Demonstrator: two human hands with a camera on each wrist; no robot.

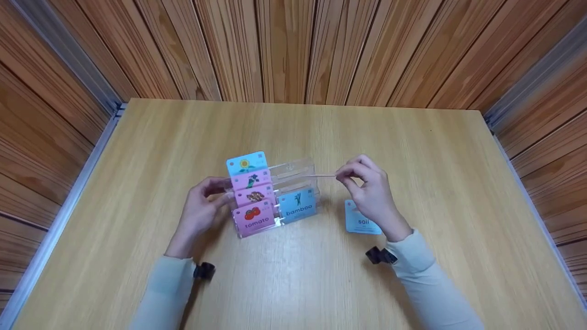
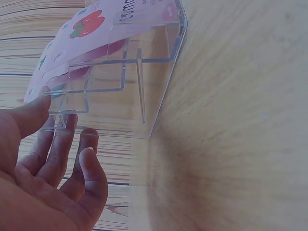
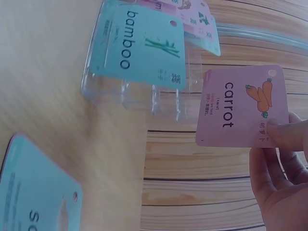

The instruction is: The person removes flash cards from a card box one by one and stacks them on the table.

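Carrot card (image 3: 238, 107) held at the clear rack (image 1: 292, 169)

The carrot card is pinched at one end between the thumb and fingers of the right hand (image 1: 369, 188), at the rack's right side; whether the two touch cannot be told. The rack's left side is gripped between the thumb and fingers of the left hand (image 1: 199, 208). The tomato card (image 1: 253, 220) is seated frontmost in the left column, the bamboo card (image 1: 298, 206) in the right, and the soil card (image 1: 362, 226) is laid apart on the table (image 1: 284, 288). The step in hand is judged to be the filling of the right column; next, the carrot card would need to be aligned and lowered behind the bamboo card, with the rack steadied
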